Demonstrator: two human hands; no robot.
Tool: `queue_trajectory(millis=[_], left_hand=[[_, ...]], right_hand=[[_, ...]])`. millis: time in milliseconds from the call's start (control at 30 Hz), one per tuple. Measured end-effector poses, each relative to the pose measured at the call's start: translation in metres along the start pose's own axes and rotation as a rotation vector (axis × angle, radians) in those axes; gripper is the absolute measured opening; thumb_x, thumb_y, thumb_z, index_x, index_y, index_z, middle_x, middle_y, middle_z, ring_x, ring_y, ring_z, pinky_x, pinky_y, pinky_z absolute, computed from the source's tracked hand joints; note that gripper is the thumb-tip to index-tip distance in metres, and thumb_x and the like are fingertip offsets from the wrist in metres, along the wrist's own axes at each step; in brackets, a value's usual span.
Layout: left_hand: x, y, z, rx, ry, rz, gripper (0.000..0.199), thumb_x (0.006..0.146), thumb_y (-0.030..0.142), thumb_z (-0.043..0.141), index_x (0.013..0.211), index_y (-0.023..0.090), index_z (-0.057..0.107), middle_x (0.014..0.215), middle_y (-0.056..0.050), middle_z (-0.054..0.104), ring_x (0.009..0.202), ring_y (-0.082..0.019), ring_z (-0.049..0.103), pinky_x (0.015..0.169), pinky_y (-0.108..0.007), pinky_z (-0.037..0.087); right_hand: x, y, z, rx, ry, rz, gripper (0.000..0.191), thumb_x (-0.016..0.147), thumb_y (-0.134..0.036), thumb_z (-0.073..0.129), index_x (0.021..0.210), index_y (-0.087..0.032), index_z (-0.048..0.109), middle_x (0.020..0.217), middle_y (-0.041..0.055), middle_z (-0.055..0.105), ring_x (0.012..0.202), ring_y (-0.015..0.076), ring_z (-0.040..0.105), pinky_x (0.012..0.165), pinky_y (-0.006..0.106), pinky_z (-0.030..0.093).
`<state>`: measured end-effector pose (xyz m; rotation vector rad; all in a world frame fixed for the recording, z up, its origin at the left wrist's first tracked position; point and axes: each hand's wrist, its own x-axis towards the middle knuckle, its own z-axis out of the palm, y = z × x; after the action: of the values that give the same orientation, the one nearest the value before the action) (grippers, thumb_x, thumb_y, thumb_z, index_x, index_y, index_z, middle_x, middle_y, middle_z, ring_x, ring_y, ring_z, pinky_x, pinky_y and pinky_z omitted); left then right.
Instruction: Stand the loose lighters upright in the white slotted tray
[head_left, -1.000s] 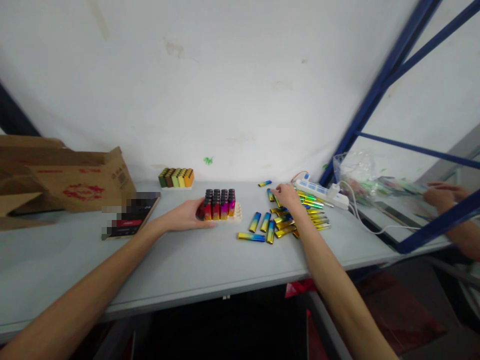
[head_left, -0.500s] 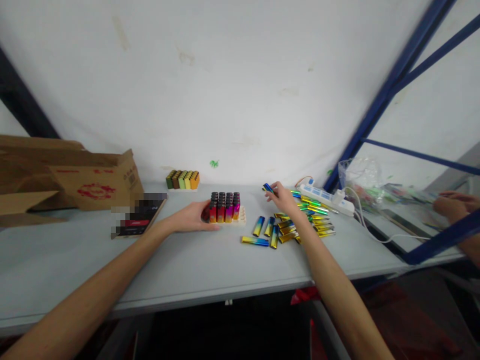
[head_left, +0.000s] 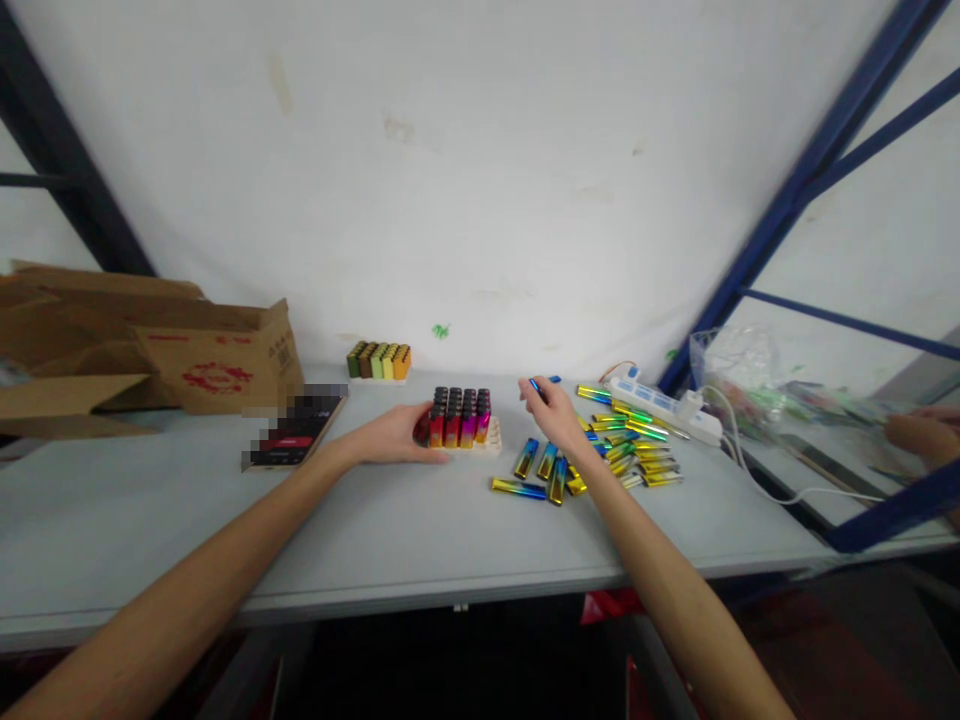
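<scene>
Through the head view, I have my left hand (head_left: 394, 432) curled around the left end of a white tray (head_left: 493, 437), thumb on the near side. What look like red-to-purple lighters (head_left: 453, 430) with black tops stand upright in it, in four columns. A dark-red shape lies against my palm; I cannot tell what it is.

My right hand (head_left: 551, 412) is pinched narrow on a blue-ended lighter (head_left: 535, 384), to the right of the tray and apart from it. Most of its length is hidden.

As far as I can judge, the tray is largely filled: the sockets at its right end are bare, and many yellow-and-blue lighters (head_left: 556, 480) lie loose on the desk (head_left: 375, 520), several just beside the tray, more in a heap near the power strip (head_left: 666, 408). Back by the wall, a packed block of green-to-orange lighters (head_left: 379, 362) looks complete.
</scene>
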<state>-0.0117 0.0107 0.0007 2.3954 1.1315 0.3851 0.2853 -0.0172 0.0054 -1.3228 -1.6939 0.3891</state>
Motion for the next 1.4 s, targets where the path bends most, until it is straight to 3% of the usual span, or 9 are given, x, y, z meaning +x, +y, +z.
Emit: queue_trajectory(millis=[100, 200, 333, 533, 667, 767, 933, 1100, 1400], left_hand=[[0.000, -0.001, 0.001, -0.019, 0.002, -0.004, 0.081, 0.064, 0.070, 0.074, 0.123, 0.016, 0.060, 0.110, -0.010, 0.074, 0.095, -0.030, 0.067, 0.079, -0.035, 0.051], [0.000, -0.002, 0.001, -0.019, 0.002, 0.003, 0.081, 0.064, 0.071, 0.073, 0.122, 0.016, 0.060, 0.109, -0.010, 0.074, 0.095, -0.030, 0.068, 0.078, -0.034, 0.051], [0.000, -0.001, 0.001, -0.033, -0.001, 0.011, 0.080, 0.064, 0.070, 0.074, 0.122, 0.016, 0.060, 0.108, -0.010, 0.074, 0.094, -0.030, 0.068, 0.076, -0.033, 0.051], [0.000, -0.003, 0.001, -0.025, -0.002, 0.013, 0.078, 0.065, 0.070, 0.074, 0.121, 0.017, 0.060, 0.109, -0.009, 0.074, 0.094, -0.030, 0.068, 0.078, -0.034, 0.051], [0.000, -0.003, 0.001, -0.035, -0.002, 0.022, 0.080, 0.066, 0.069, 0.074, 0.125, 0.017, 0.059, 0.113, -0.009, 0.074, 0.098, -0.030, 0.068, 0.080, -0.035, 0.052], [0.000, -0.003, 0.002, -0.033, -0.005, 0.026, 0.081, 0.067, 0.069, 0.075, 0.126, 0.016, 0.058, 0.116, -0.011, 0.073, 0.099, -0.030, 0.068, 0.081, -0.034, 0.052], [0.001, -0.004, 0.003, -0.023, -0.012, 0.015, 0.081, 0.066, 0.070, 0.074, 0.125, 0.017, 0.057, 0.114, -0.010, 0.073, 0.096, -0.029, 0.068, 0.077, -0.033, 0.050], [0.001, -0.006, 0.003, -0.006, -0.010, 0.012, 0.080, 0.067, 0.070, 0.074, 0.124, 0.017, 0.057, 0.112, -0.009, 0.073, 0.095, -0.029, 0.067, 0.076, -0.033, 0.050], [0.002, -0.008, 0.004, -0.021, -0.001, 0.021, 0.080, 0.066, 0.069, 0.075, 0.123, 0.017, 0.058, 0.111, -0.009, 0.073, 0.093, -0.028, 0.067, 0.076, -0.032, 0.049]], right_hand=[[-0.004, -0.009, 0.001, -0.101, 0.059, -0.042, 0.048, 0.093, -0.059, 0.045, 0.062, -0.022, 0.044, 0.057, -0.0030, 0.043, 0.059, 0.0135, 0.043, 0.058, 0.026, 0.032], [-0.008, -0.016, 0.004, -0.132, 0.073, -0.068, 0.042, 0.089, -0.050, 0.045, 0.059, -0.023, 0.036, 0.055, -0.0035, 0.034, 0.057, 0.0127, 0.036, 0.056, 0.027, 0.024], [-0.011, -0.022, 0.010, -0.126, 0.050, -0.096, 0.030, 0.084, -0.038, 0.046, 0.060, -0.022, 0.038, 0.056, -0.0037, 0.034, 0.057, 0.0122, 0.037, 0.056, 0.027, 0.024], [-0.014, -0.027, 0.010, -0.109, 0.018, -0.109, 0.031, 0.086, -0.037, 0.049, 0.061, -0.021, 0.040, 0.058, -0.0043, 0.035, 0.058, 0.0116, 0.036, 0.057, 0.026, 0.026], [-0.016, -0.028, 0.006, -0.025, -0.042, -0.119, 0.029, 0.094, -0.048, 0.051, 0.085, -0.021, 0.055, 0.062, -0.0053, 0.047, 0.059, 0.0128, 0.043, 0.060, 0.025, 0.033], [-0.016, -0.027, 0.006, 0.042, -0.126, -0.171, 0.029, 0.101, -0.048, 0.045, 0.107, -0.021, 0.054, 0.074, -0.0024, 0.059, 0.065, 0.0143, 0.053, 0.066, 0.026, 0.041], [-0.015, -0.024, 0.010, -0.027, -0.104, -0.434, 0.028, 0.101, -0.044, 0.050, 0.104, -0.019, 0.062, 0.099, 0.0089, 0.063, 0.093, 0.0196, 0.060, 0.084, 0.032, 0.048], [-0.017, -0.022, 0.011, -0.047, -0.096, -0.423, 0.027, 0.099, -0.045, 0.056, 0.106, -0.019, 0.061, 0.072, -0.0005, 0.061, 0.065, 0.0145, 0.056, 0.066, 0.027, 0.047], [-0.017, -0.018, 0.011, 0.069, -0.263, -0.337, 0.029, 0.094, -0.047, 0.063, 0.107, -0.021, 0.059, 0.073, -0.0004, 0.070, 0.064, 0.0149, 0.066, 0.066, 0.027, 0.053]])
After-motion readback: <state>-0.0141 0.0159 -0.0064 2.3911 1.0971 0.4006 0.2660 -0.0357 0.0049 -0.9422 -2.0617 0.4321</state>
